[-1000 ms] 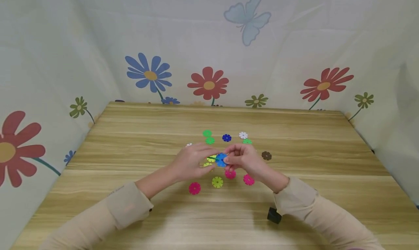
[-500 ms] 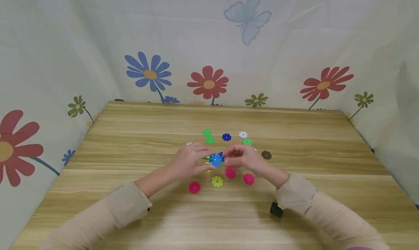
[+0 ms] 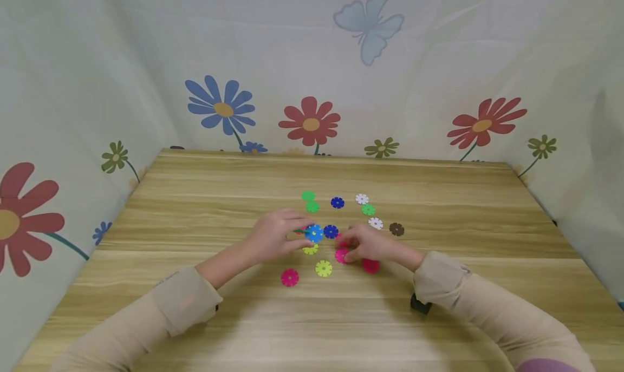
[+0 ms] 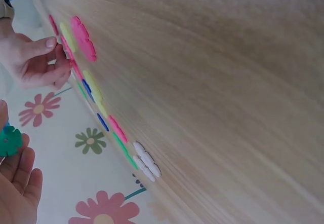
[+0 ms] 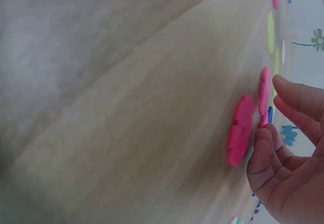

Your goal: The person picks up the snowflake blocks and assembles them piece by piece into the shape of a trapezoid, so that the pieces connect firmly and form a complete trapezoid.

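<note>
Light-blue disc (image 3: 314,233) w/ green disc (image 4: 10,142) against it: pinched btwn L hand's (image 3: 274,234) thumb & fingers, approx. mid table (image 3: 302,328), just L of dk-blue disc (image 3: 331,232). R hand (image 3: 372,243): fingers loosely bent, thumb apart, at pink disc (image 3: 340,256); can't tell if touching. Yellow disc (image 3: 324,268) lies nr side, btwn hands; brown disc (image 3: 397,229) R.

1. Small dark marks resembling lettering (image 3: 167,279) run along the upper edge of the cuff (image 3: 187,301) of a person's left sleeve (image 3: 122,331), seen from the head camera.
2. The marks are too small and blurred to read.
3. No legible text, brand or number appears in any view.
</note>
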A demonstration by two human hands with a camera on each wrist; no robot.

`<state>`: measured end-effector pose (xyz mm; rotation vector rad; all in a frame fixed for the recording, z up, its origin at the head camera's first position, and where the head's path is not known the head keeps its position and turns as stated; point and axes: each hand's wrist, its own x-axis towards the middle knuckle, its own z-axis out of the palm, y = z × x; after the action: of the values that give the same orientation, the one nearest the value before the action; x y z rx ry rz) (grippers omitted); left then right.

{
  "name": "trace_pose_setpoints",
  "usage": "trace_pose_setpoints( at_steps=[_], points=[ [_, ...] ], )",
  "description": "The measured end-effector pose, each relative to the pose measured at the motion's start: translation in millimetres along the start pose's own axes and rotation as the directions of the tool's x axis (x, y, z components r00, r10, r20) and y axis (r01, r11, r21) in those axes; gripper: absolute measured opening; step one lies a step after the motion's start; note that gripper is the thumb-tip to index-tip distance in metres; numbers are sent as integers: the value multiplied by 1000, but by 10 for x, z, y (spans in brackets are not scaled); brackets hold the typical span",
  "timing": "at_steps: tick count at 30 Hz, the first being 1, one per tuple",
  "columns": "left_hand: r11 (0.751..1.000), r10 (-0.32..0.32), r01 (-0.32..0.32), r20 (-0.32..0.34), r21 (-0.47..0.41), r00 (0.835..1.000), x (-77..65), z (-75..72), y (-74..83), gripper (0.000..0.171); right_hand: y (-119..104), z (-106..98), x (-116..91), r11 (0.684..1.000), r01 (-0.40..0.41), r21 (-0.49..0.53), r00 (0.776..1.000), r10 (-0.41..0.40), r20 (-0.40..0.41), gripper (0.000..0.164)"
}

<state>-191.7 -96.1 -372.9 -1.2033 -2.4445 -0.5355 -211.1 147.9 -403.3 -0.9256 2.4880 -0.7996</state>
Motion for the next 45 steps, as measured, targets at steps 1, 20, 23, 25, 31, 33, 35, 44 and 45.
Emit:
trace_pose_setpoints(
  at_steps=[1, 20, 23, 25, 31, 33, 35, 44, 45],
  points=[
    [1000, -1, 1, 0, -3, 1000, 0, 0, 0, 40, 1, 5, -2, 1000, -12, -12, 1000, 12, 8, 34],
    [999, -39, 39, 19, -19, 999, -16, 4, 2, 39, -17, 82, -28, 996, -32, -80, 996, 26, -80, 28],
    [999, -39, 39, 20, -17, 999, -19, 5, 1, 39, -27, 92, -43, 998, -25, -62, 995, 19, -100, 27],
    [999, -38, 38, 19, -18, 999, -21, 8, -4, 39, -28, 93, -51, 1000, -16, -16, 994, 14, -108, 25],
    [999, -35, 35, 18, -14, 999, -29, 15, -13, 39, -47, 21, -80, 986, 17, 163, 989, 7, -146, 16],
    [999, -34, 34, 20, -14, 999, -31, 16, -9, 40, -74, -25, -94, 981, 24, 192, 985, 9, -170, 14],
    [999, -36, 36, 21, -16, 999, -32, 18, -3, 40, -114, -76, -109, 975, 20, 223, 981, 23, -192, 12],
    [999, -47, 48, 42, -25, 998, 7, -9, 74, 40, -331, -195, -163, 921, 75, 382, 962, 35, -273, 12],
    [998, -55, 56, 49, -29, 997, 15, -10, 84, 40, -351, -195, -168, 922, 88, 377, 958, 25, -285, 12]
  ],
)
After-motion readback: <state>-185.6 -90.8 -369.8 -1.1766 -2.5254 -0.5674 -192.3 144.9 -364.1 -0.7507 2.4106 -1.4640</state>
